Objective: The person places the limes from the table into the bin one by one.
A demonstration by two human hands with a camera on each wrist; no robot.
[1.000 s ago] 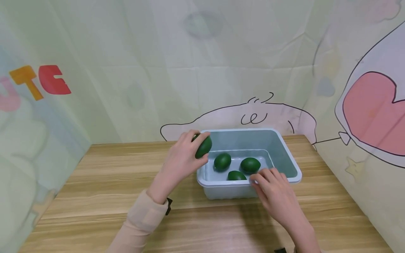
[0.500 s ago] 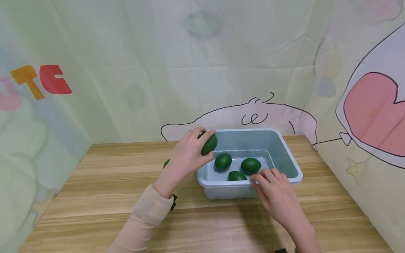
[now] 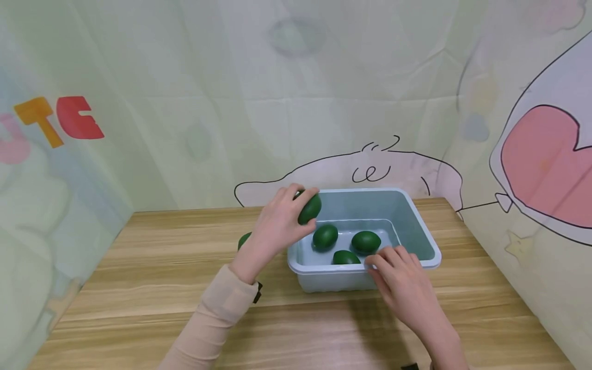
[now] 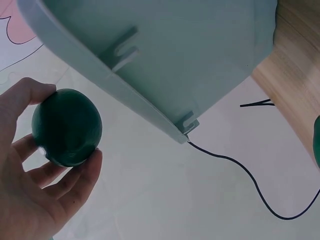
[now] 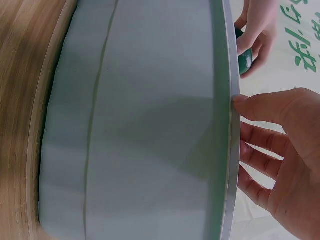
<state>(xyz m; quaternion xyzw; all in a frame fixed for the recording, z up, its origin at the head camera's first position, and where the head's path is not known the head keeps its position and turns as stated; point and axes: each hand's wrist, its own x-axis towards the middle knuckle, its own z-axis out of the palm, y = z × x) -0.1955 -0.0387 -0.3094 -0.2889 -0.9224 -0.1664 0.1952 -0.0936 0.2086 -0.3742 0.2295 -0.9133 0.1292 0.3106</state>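
My left hand (image 3: 279,218) holds a dark green lime (image 3: 311,208) up at the left rim of a pale blue plastic bin (image 3: 324,269). In the left wrist view, thumb and fingers grip that lime (image 4: 67,127) from both sides, beside the bin's outer wall (image 4: 200,55). My right hand (image 3: 402,277) pinches the bin's front rim, thumb on the near side and fingertips over the edge, as the right wrist view shows. Inside the bin lie three limes: one at left (image 3: 326,237), one at right (image 3: 366,241) and a front one (image 3: 346,257) partly hidden by the rim.
Another lime (image 3: 243,240) lies on the wooden table (image 3: 152,277) left of the bin, mostly covered by my left wrist. A printed cloth backdrop (image 3: 208,113) rises behind the table and along both sides.
My left hand has moved right and slightly up with its lime, toward the bin. The lime on the table has come into sight behind the wrist. My right hand stays put.
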